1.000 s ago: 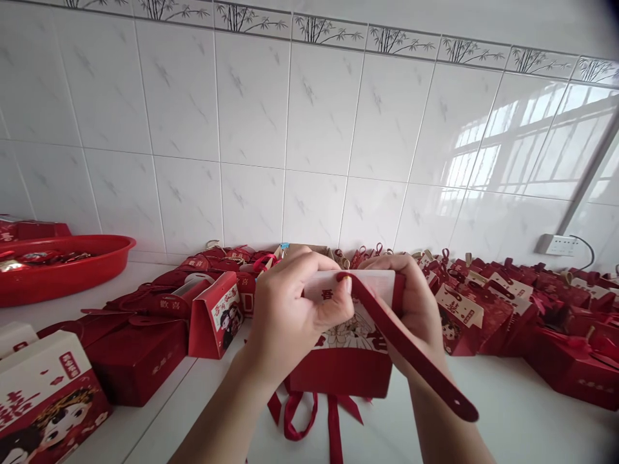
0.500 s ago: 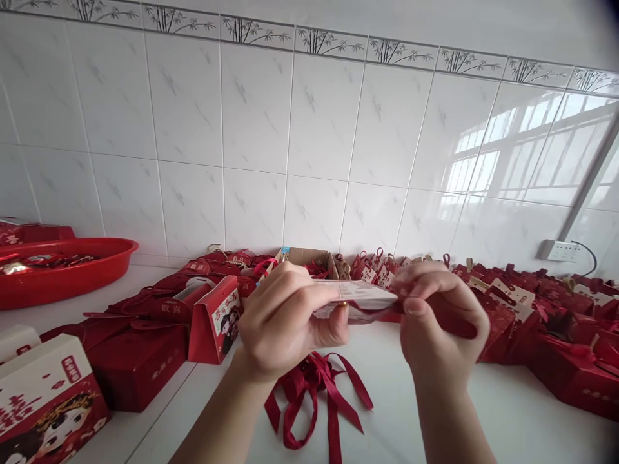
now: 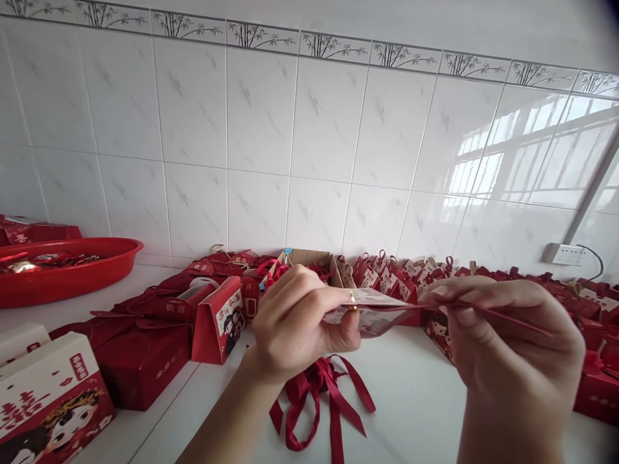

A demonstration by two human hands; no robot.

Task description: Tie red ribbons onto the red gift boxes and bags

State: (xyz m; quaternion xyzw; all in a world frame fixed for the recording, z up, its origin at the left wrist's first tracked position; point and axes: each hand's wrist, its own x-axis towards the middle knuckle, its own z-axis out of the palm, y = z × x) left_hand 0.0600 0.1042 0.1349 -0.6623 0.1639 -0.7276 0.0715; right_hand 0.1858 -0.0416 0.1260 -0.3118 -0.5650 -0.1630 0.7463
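My left hand pinches one end of a red and white paper gift box, tipped so its top edge faces me, with a small gold stud by my thumb. My right hand is closed on the box's red strap handle, which runs thin and edge-on toward the right. Both hands hold the box above the white counter. A heap of loose red ribbons lies on the counter under my left hand.
Folded red gift boxes crowd the left and back of the counter, and more fill the right. A red plastic tray sits far left. An open cardboard carton stands against the tiled wall. A socket is at right.
The box has been tipped from upright with its front toward me to nearly flat and raised. My right hand has slid right along the strap, away from the left hand.
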